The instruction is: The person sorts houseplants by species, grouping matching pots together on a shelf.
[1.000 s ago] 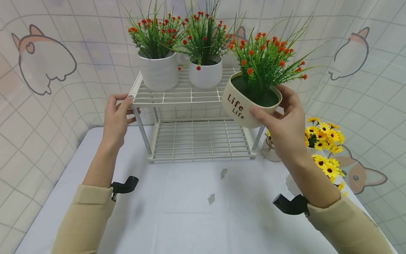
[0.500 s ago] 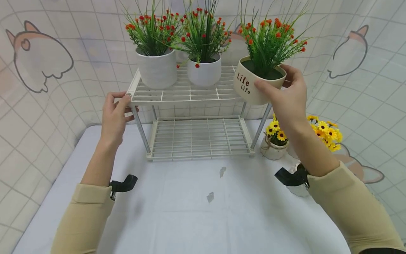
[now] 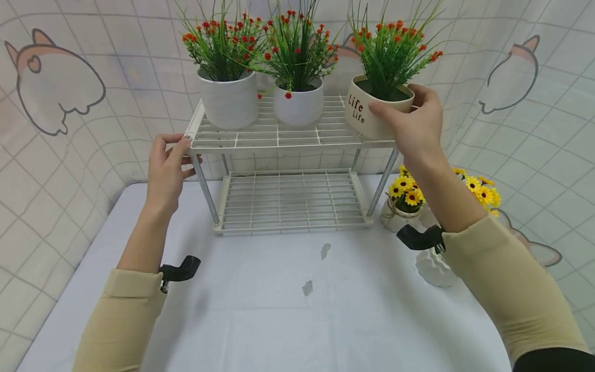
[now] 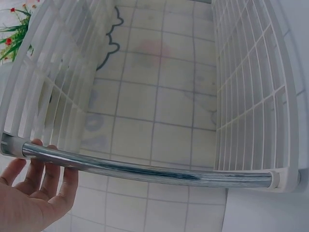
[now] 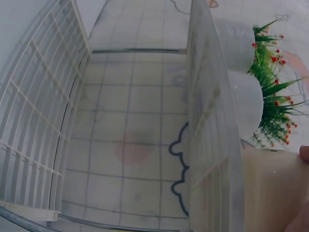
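Right hand point(image 3: 420, 124) grips cream pot point(image 3: 369, 121) at right end of rack point(image 3: 288, 148); left hand point(image 3: 166, 168) grips rack's left corner. We'd best seat pot flat.

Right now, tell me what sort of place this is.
Probably an indoor tabletop corner, perhaps staged for filming: a rippled, tile-patterned backdrop with cartoon animals runs behind and beside a white table, and on the table stands a white wire rack bearing white flowerpots.

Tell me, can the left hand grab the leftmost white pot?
Probably yes: no other pot stands between the left hand and the leftmost white pot. That hand holds the rack, so it must probably let go first.
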`<action>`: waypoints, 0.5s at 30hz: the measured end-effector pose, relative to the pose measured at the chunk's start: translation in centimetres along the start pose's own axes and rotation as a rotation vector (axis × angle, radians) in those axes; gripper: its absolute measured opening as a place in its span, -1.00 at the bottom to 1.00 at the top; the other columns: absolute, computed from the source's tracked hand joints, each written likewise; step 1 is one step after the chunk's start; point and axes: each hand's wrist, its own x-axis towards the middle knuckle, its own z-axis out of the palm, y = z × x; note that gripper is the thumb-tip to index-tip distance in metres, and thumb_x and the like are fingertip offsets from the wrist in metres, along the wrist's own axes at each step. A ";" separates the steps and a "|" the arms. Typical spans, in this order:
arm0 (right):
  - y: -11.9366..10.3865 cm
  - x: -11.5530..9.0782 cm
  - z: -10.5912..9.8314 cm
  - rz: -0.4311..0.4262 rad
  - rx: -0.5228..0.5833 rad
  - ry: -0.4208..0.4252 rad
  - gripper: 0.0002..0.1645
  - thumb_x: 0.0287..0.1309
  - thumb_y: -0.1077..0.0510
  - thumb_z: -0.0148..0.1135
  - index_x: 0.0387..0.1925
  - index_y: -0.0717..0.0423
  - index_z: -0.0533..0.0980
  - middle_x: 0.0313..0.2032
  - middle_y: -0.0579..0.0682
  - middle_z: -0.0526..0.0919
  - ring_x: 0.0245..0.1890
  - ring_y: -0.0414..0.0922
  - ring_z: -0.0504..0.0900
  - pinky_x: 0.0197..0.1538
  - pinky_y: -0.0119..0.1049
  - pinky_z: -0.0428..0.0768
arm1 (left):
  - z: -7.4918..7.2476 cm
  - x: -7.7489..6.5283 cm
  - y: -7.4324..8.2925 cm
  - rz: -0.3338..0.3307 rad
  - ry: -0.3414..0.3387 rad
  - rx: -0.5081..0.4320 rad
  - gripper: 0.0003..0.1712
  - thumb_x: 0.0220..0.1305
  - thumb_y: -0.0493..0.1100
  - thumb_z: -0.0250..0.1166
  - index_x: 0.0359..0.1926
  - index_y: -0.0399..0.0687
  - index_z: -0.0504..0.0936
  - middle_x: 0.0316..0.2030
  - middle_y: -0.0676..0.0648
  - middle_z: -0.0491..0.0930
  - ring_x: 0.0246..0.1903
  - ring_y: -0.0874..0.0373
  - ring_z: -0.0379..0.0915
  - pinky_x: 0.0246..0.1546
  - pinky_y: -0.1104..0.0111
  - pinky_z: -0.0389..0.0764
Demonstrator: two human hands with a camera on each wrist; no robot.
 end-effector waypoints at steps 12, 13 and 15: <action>0.2 2.2 1.1 0.062 -0.018 -0.018 0.07 0.09 0.00 0.59 0.48 0.08 0.16 0.23 -0.01 0.35 0.24 -0.08 0.45 0.25 -0.26 0.49 | 0.1 -0.3 -0.1 0.043 -0.002 0.063 -0.60 0.62 0.06 0.00 0.27 -0.02 0.38 0.04 -0.11 0.55 -0.10 0.11 0.56 -0.05 0.20 0.56; 0.2 2.3 1.2 0.067 -0.028 -0.018 0.08 0.09 -0.01 0.59 0.49 0.07 0.15 0.24 -0.01 0.35 0.24 -0.08 0.44 0.25 -0.27 0.49 | 0.1 -0.3 -0.1 0.043 -0.003 0.062 -0.60 0.61 0.06 0.00 0.27 -0.02 0.38 0.04 -0.11 0.55 -0.10 0.11 0.56 -0.05 0.20 0.55; 0.3 2.5 1.4 0.073 -0.034 -0.023 0.09 0.10 -0.01 0.58 0.50 0.06 0.14 0.28 -0.01 0.34 0.25 -0.09 0.42 0.26 -0.28 0.48 | 0.1 -0.3 -0.1 0.042 -0.004 0.064 -0.60 0.61 0.07 0.00 0.28 -0.02 0.38 0.04 -0.10 0.55 -0.10 0.11 0.55 -0.05 0.20 0.55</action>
